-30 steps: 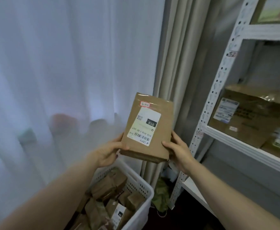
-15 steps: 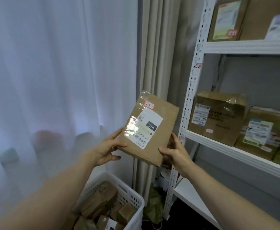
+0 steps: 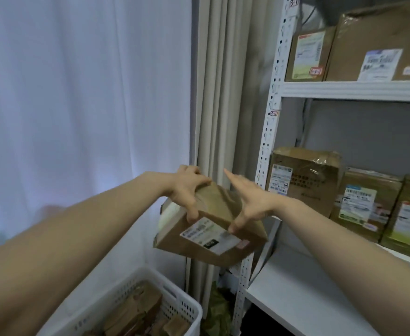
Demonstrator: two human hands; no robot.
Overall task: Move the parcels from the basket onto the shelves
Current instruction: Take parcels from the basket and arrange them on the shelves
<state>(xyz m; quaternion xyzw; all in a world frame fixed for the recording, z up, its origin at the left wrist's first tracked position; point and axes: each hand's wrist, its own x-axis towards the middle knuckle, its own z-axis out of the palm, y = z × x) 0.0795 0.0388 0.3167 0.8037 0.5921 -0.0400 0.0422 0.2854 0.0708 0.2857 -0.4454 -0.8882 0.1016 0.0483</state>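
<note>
Right now my left hand [image 3: 187,192] grips the top edge of the parcel [image 3: 206,241], fingers curled over it. My right hand [image 3: 252,202] lies against its right side, fingers straight and thumb pressing by the label [image 3: 211,235]. The parcel hangs tilted in the air just left of the white post [image 3: 270,132]; the basket [image 3: 187,309] sits lower, also left of the post. I judge it best to use both hands, swing it right past the post without clipping it, and land it flat on the bare board [image 3: 296,294] right of the post. A tag [image 3: 274,113] on the post reads 3-2; the parcel's label is too blurred to read.
</note>
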